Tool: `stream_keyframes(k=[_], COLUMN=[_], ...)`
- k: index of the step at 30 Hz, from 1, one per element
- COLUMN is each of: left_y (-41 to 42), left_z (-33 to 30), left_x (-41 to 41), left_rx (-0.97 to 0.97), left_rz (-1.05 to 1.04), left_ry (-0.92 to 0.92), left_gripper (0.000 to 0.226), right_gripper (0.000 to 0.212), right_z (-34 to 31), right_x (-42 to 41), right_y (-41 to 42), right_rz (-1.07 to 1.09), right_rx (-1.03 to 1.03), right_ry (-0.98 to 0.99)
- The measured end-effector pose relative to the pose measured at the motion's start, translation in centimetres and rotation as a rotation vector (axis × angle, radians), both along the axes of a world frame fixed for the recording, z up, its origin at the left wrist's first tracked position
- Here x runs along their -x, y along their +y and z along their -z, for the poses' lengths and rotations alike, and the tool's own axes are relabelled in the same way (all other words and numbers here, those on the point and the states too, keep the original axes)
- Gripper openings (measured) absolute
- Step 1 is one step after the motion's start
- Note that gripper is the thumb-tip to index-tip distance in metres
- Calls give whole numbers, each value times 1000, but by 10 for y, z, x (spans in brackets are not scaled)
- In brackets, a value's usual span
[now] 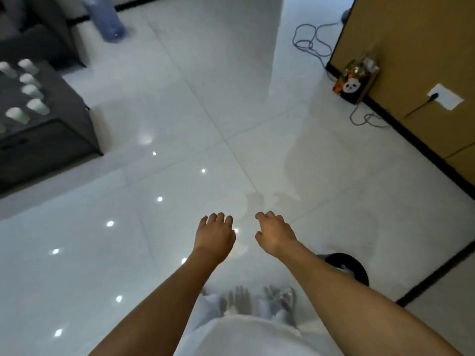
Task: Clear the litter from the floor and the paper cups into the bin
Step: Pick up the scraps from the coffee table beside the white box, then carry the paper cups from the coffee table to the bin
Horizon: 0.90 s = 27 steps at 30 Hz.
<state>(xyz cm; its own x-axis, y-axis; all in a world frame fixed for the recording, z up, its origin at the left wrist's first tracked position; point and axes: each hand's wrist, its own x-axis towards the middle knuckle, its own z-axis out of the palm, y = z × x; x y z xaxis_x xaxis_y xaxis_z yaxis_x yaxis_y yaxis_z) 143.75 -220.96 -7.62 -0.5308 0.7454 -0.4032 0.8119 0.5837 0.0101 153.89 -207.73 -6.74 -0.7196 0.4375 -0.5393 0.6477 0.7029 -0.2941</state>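
Several white paper cups (32, 91) stand on a dark grey table (64, 129) at the far left. A round black bin (356, 269) sits on the floor at the lower right, partly hidden behind my right forearm. My left hand (214, 233) and my right hand (273, 232) hang side by side over the white tiled floor, fingers loosely curled and holding nothing. Neither hand touches anything. No litter shows on the floor near my hands.
A blue water bottle (105, 19) stands at the top left next to a dark sofa. A panda-printed bag (356, 80) leans against the brown wall on the right, with a looped cable (312, 42) and a wall socket (446, 96) nearby. My feet are blurred below.
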Motion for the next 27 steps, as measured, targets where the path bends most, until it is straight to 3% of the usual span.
stream_keyframes(k=[14,21,27], left_y=[-319,-379,-381], left_z=[-25,-22,-18], left_x=[192,266,387], left_rx=[-45,-46,-21], left_rz=[-735,-941,-1005], left_ry=[-5,-15,6], left_gripper=[45,46,46], right_gripper=[47,45,49], right_z=[-18,-14,-12], right_x=[268,387,524], right_y=[-257,-306,-304], right_rz=[-567,-721,-765], right_rx=[-6,-8,-13], right_ry=[107,104,134])
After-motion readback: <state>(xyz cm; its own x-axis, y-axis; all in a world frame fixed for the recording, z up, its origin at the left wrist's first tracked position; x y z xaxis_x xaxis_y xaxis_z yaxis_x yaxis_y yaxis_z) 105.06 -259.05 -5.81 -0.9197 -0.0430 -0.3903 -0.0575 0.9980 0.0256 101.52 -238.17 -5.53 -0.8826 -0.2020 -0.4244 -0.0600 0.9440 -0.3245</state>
